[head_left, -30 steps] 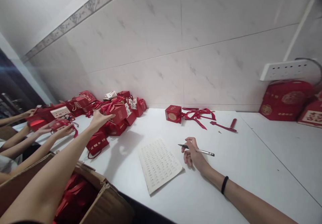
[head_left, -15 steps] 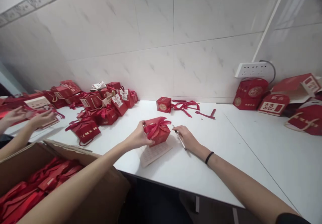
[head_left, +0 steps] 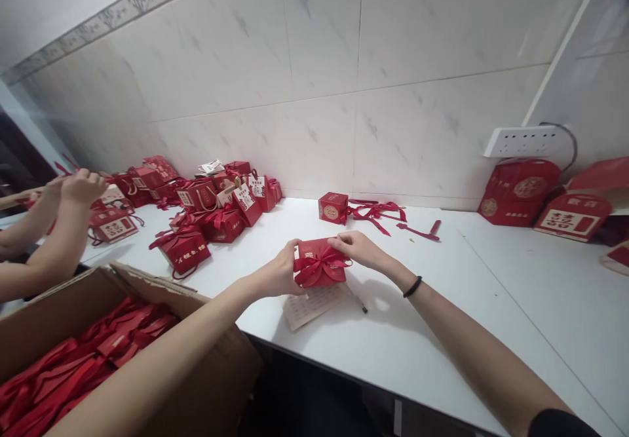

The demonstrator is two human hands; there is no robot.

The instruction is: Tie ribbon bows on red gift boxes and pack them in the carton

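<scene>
A small red gift box (head_left: 322,278) tied with a red ribbon bow (head_left: 322,262) is held just above the white table. My left hand (head_left: 281,274) is closed around its left side. At the upper right corner, my right hand (head_left: 361,250) pinches the box; whether the ribbon is also between these fingertips I cannot tell. Under the box lies a printed sheet of paper (head_left: 312,307), partly covered. A pen (head_left: 363,307) rests on the table beside the sheet, most of it hidden.
Red gift boxes and bags (head_left: 226,217) are piled at the left. One box (head_left: 333,208) and loose ribbons (head_left: 378,211) lie near the wall. A cardboard carton (head_left: 216,352) of red boxes stands at front left. Another person's hands (head_left: 81,188) work far left; a power strip (head_left: 521,142) hangs right.
My right hand has let go of the pen, which now lies on the table, and has taken hold of the box. The box has turned, its bow facing me. The other person's hands have risen.
</scene>
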